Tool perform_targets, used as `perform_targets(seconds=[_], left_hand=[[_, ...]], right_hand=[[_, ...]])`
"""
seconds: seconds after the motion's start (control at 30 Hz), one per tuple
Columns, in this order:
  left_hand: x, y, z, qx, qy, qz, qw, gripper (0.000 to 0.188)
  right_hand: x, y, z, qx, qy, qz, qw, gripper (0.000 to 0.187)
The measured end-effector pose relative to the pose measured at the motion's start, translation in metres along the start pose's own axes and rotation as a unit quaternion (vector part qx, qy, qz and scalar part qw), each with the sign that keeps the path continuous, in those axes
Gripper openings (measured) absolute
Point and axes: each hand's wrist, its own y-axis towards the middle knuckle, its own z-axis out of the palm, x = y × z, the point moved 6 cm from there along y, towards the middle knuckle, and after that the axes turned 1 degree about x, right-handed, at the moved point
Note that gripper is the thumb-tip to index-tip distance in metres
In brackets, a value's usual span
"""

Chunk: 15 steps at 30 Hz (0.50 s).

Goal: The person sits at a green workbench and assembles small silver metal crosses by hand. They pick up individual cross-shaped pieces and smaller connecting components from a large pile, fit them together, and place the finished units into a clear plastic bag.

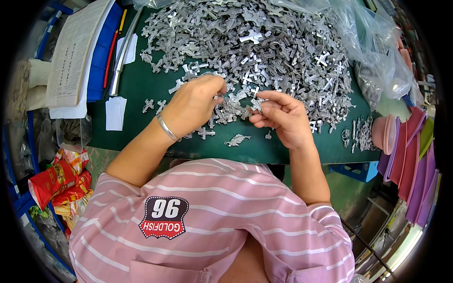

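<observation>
A big heap of small silver metal pendants (255, 42), many cross-shaped, covers the far half of a green table mat (141, 89). My left hand (191, 106), with a silver bangle on its wrist, reaches into the heap's near edge, fingers curled over a cluster of pieces (230, 107). My right hand (282, 118) pinches a small silver pendant (257, 104) between thumb and fingertips, right beside the left hand. A leaf-shaped pendant (237, 139) and a cross pendant (205, 133) lie loose on the mat near me.
Clear plastic bags (377, 61) sit at the right, with stacked pink and purple trays (410, 155) beyond. A printed paper sheet (75, 47), blue folder, red pens and white paper slips (114, 113) lie left. Red snack packets (59, 181) sit below the table's left edge.
</observation>
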Motion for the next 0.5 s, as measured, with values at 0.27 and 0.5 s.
perform_targets(seconds=[0.27, 0.5], left_hand=[[0.013, -0.014, 0.019, 0.035, -0.353, -0.234, 0.905, 0.014], [0.011, -0.016, 0.024, 0.027, -0.460, -0.238, 0.855, 0.015]], right_hand=[[-0.002, -0.001, -0.001, -0.012, 0.000, 0.007, 1.000, 0.025], [-0.003, -0.001, -0.003, -0.020, -0.014, 0.008, 1.000, 0.022]])
